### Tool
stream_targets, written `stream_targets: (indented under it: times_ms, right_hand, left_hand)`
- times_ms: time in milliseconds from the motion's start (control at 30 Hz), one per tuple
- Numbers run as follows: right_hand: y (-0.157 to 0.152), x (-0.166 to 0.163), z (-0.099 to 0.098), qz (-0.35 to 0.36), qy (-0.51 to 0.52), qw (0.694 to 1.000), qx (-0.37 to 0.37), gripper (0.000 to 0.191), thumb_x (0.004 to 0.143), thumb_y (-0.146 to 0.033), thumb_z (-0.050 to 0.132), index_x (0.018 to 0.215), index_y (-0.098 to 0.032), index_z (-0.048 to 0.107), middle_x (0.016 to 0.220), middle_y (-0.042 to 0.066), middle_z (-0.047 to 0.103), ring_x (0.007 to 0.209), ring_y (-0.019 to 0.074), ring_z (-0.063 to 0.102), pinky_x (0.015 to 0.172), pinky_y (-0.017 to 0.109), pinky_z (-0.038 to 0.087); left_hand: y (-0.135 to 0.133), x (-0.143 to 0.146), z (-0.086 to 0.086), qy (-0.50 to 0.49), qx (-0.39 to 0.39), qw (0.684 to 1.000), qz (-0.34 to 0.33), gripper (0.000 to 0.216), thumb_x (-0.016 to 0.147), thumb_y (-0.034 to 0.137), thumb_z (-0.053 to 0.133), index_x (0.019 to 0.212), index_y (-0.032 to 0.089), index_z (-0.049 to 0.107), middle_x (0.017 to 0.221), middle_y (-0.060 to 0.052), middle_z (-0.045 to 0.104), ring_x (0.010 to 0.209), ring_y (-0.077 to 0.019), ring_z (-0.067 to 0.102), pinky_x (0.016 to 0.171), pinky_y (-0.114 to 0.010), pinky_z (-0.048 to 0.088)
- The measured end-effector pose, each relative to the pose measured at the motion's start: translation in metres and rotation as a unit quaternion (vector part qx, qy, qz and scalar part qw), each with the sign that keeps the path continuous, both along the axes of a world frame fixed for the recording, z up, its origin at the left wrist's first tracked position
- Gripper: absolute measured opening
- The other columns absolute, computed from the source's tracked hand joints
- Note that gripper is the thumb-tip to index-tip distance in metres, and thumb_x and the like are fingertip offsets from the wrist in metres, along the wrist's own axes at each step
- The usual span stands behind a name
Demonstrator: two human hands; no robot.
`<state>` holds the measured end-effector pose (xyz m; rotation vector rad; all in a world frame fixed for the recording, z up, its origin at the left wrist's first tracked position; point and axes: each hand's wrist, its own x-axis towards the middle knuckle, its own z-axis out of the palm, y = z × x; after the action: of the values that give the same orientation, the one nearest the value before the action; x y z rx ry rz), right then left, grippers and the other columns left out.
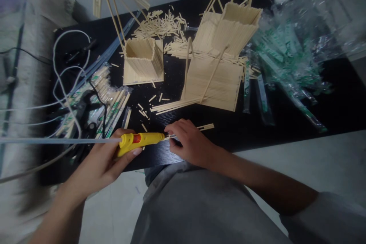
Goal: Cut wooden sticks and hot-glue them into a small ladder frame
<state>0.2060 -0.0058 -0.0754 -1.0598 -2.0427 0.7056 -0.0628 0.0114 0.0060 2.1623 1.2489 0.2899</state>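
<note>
By the near edge of the black table [230,131], the left hand [107,164] grips a yellow, red-patched glue gun [147,138], nozzle at thin pale sticks [206,127] pinched in the right hand [190,143].
Room runs rightward along that edge; loose sticks [177,105], then a flat panel [224,84], lie beyond.

A small craft workspace, possibly in a home, is suggested by a black table [243,131] that is strewn with stick-built boxes [144,66], cut sticks [160,24], clear wrappers [288,45] and cables [55,51]; a yellow glue gun [145,138] is also seen.
</note>
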Motion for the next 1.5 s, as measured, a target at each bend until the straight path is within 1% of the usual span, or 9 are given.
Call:
stream_targets:
  times_ms: [133,300,433,600,700,800,1033,1233,1500]
  right_hand:
    - [0.0,0.0,0.0,-0.003,0.001,1.0,0.005,0.027,0.088,-0.003,0.053,0.109,-0.017,0.06,0.102,0.011,0.073,0.094,0.0258,0.063,0.086,0.039,0.049]
    - [-0.001,0.0,-0.001,-0.001,-0.002,1.0,-0.006,0.026,0.088,-0.003,0.054,0.109,-0.018,0.059,0.101,0.011,0.073,0.094,0.0256,0.064,0.087,0.039,0.048]
    - [-0.001,-0.001,-0.003,-0.004,-0.004,1.0,-0.012,0.028,0.086,-0.003,0.055,0.108,-0.02,0.059,0.1,0.009,0.072,0.095,0.0256,0.063,0.088,0.039,0.048]
    - [-0.001,-0.001,-0.002,-0.004,-0.001,1.0,-0.007,0.027,0.087,-0.003,0.053,0.108,-0.019,0.059,0.1,0.009,0.072,0.095,0.0252,0.063,0.087,0.039,0.047]
    - [0.0,0.0,-0.002,-0.003,-0.003,1.0,-0.009,0.026,0.088,-0.004,0.054,0.108,-0.019,0.059,0.1,0.01,0.073,0.095,0.0253,0.063,0.088,0.039,0.047]
    - [0.0,0.0,-0.001,-0.005,-0.001,1.0,-0.008,0.025,0.088,-0.004,0.054,0.108,-0.018,0.06,0.1,0.01,0.073,0.094,0.0251,0.063,0.087,0.038,0.047]
    - [0.0,0.0,0.0,0.001,-0.005,1.0,-0.02,0.028,0.086,-0.002,0.054,0.108,-0.019,0.059,0.101,0.009,0.072,0.095,0.0255,0.063,0.088,0.039,0.048]
    - [0.0,0.001,0.0,0.009,-0.013,0.999,-0.031,0.033,0.083,-0.002,0.053,0.11,-0.02,0.059,0.104,0.01,0.072,0.097,0.0266,0.062,0.089,0.041,0.048]
    - [0.0,0.001,0.002,0.008,-0.001,1.0,-0.017,0.031,0.082,-0.001,0.052,0.108,-0.018,0.06,0.099,0.01,0.072,0.093,0.0256,0.061,0.085,0.038,0.047]
  left_hand:
    - [-0.003,-0.01,0.003,0.021,-0.009,0.999,0.027,0.02,0.096,0.041,0.065,0.097,0.02,0.065,0.101,-0.003,0.072,0.059,-0.0108,0.061,0.051,-0.023,0.049]
    - [-0.008,-0.027,0.001,0.058,-0.029,0.997,0.04,0.022,0.098,0.039,0.063,0.106,0.018,0.063,0.081,0.0,0.066,0.054,-0.0103,0.06,0.045,-0.02,0.046]
    - [-0.007,-0.027,0.0,0.045,-0.001,0.999,0.018,0.018,0.098,0.036,0.064,0.097,0.018,0.061,0.087,-0.001,0.067,0.048,-0.0063,0.054,0.041,-0.019,0.043]
    - [-0.004,-0.02,0.001,0.035,0.04,0.999,-0.01,0.012,0.1,0.031,0.062,0.1,0.019,0.06,0.091,-0.001,0.067,0.044,-0.0028,0.048,0.038,-0.016,0.037]
    - [-0.004,-0.022,-0.001,0.028,0.036,0.999,-0.015,0.011,0.099,0.031,0.061,0.099,0.02,0.058,0.093,-0.002,0.067,0.048,-0.0039,0.052,0.042,-0.016,0.042]
    - [-0.005,-0.025,-0.002,0.029,0.009,1.0,0.0,0.014,0.099,0.032,0.061,0.105,0.02,0.058,0.094,-0.003,0.068,0.053,-0.0061,0.056,0.047,-0.017,0.047]
    - [-0.004,-0.011,0.005,0.044,-0.021,0.998,0.026,0.02,0.097,0.04,0.064,0.104,0.021,0.061,0.081,0.001,0.064,0.064,-0.013,0.06,0.052,-0.023,0.048]
    - [-0.003,-0.006,-0.001,0.018,0.004,1.0,0.008,0.018,0.097,0.038,0.065,0.102,0.021,0.063,0.093,-0.004,0.07,0.075,-0.0166,0.068,0.057,-0.024,0.052]
    - [-0.004,-0.001,-0.004,0.012,-0.003,1.0,-0.01,0.015,0.1,0.033,0.061,0.11,0.022,0.06,0.107,-0.004,0.068,0.078,-0.0142,0.066,0.065,-0.025,0.053]
